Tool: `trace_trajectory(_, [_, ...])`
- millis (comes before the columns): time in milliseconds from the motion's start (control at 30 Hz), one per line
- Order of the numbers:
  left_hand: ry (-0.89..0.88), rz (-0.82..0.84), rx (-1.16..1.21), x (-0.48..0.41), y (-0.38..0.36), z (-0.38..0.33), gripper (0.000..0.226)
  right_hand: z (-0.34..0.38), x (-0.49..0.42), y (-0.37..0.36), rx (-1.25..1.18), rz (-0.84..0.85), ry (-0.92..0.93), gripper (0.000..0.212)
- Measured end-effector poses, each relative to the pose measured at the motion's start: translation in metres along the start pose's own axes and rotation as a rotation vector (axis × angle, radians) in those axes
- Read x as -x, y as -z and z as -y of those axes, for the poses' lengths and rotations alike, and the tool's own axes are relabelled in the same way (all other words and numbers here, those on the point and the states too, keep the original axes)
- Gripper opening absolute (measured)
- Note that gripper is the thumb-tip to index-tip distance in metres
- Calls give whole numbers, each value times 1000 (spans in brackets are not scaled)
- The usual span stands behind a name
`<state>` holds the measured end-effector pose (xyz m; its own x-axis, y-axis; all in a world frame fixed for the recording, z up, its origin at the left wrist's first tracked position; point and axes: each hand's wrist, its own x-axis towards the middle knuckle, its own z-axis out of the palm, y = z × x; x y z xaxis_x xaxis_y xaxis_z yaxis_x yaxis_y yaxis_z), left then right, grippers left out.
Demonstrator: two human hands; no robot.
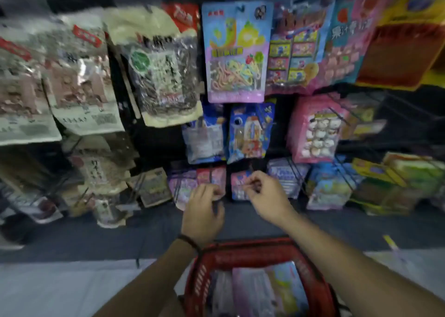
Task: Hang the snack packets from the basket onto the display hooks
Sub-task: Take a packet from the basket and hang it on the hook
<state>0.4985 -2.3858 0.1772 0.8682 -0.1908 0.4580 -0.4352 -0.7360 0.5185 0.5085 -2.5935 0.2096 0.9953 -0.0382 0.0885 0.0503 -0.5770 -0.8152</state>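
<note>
1. At the lower middle of the frame, both hands are raised in front of the lowest row of the display, side by side and a little apart.
2. The left hand (pixel 203 212) has its fingers curled at a thin dark hook (pixel 217 203). The blur hides whether its grip is closed on the hook or only beside it, so I cannot tell.
3. A dark wristband (pixel 190 241) is around the left wrist.
4. The right hand (pixel 268 197) has thumb and fingers pressed together, and its grip pinches the upper edge of a small packet (pixel 237 188), pink and blue, in the lowest row.
5. Below the hands, at the bottom middle, stands a red basket (pixel 252 254). More packets (pixel 262 290), pale pink and light blue, lie inside it.
6. Above the hands, a blue packet (pixel 249 131) hangs in the middle row, and a pink packet (pixel 313 129) hangs to the right of it.
7. Higher, in the upper middle, hangs a big purple packet (pixel 234 51) with coloured strips shown on it.
8. At the left of the frame hang beige bags; one of them is a seed bag (pixel 163 73) with a green round label.
9. A dark floor (pixel 96 235) runs under the display, across the lower left.
</note>
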Motion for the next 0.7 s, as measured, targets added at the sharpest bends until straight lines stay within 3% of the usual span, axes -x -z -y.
trace_trajectory(167, [150, 400, 24, 76, -68, 26, 27, -91, 62, -20, 36, 18, -197, 9])
trace_trajectory(367, [175, 717, 100, 153, -135, 40, 17, -221, 150, -69, -74, 114, -689, 31])
trace_trajectory(467, [245, 862, 63, 169, -153, 39, 30, -269, 183, -81, -201, 140, -881, 23])
trace_trajectory(533, [334, 891, 75, 173, -162, 41, 41, -294, 188, -80, -395, -50, -1038, 14])
trace_trajectory(600, [364, 909, 82, 174, -170, 42, 38, -308, 183, -80, -677, -205, -1261, 28])
trace_trajectory(700, [293, 1016, -13, 182, -177, 42, 39, -320, 176, -92, -923, -63, -1361, 36])
